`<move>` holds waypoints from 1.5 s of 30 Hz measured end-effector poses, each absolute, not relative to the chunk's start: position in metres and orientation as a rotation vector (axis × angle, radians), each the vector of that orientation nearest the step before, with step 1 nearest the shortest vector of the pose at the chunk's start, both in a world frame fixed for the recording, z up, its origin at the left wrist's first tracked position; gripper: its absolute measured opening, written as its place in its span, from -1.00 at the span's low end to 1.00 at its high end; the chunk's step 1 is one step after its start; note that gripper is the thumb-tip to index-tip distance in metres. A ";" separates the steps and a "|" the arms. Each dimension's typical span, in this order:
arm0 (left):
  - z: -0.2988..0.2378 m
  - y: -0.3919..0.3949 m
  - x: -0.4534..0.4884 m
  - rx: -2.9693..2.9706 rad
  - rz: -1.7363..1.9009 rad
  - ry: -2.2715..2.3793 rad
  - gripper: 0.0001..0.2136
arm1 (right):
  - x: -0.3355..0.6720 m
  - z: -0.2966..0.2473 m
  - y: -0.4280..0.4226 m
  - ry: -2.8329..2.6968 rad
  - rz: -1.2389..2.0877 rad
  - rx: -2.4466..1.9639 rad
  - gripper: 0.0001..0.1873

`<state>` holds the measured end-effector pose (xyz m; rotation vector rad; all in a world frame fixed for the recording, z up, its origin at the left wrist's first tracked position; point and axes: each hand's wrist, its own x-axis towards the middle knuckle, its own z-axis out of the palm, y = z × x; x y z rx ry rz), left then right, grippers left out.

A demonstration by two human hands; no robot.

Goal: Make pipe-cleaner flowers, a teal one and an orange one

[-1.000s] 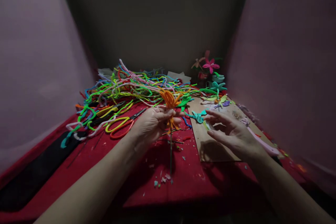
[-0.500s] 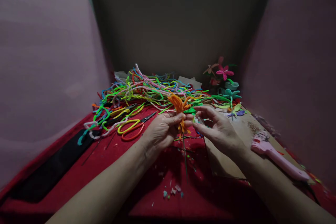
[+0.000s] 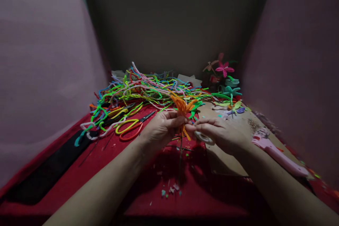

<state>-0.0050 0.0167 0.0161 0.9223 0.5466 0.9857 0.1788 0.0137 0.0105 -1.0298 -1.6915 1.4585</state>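
Observation:
An orange pipe-cleaner flower (image 3: 182, 104) stands upright over the middle of the table, its petals fanned at the top. My left hand (image 3: 164, 125) is closed on its base, thumb and fingers pinching where the petals gather. A thin dark stem (image 3: 180, 160) hangs down below the pinch, with loose orange ends beside it. Close by on the right, my right hand (image 3: 225, 135) has its fingers closed around a small whitish roll of tape (image 3: 204, 138). Its fingertips are near the flower's base; whether they touch it is hard to see.
Many coloured pipe cleaners (image 3: 148, 90) are heaped at the back. Yellow-and-red scissors (image 3: 129, 129) and yellow-handled pliers (image 3: 116, 113) lie left. On the right are a cardboard sheet (image 3: 227, 167), a pink glue gun (image 3: 280, 155) and a pink flower (image 3: 224, 69). Scraps dot the red cloth (image 3: 143, 197).
My right hand has turned palm-down and lowered its fingers, bringing the tape roll below the flower's base. The left hand keeps its pinch. The whole view has shifted slightly.

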 end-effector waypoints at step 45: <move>0.007 0.010 0.006 1.106 0.873 0.821 -0.85 | 0.156 0.000 0.002 -1.345 1.361 -0.929 -0.82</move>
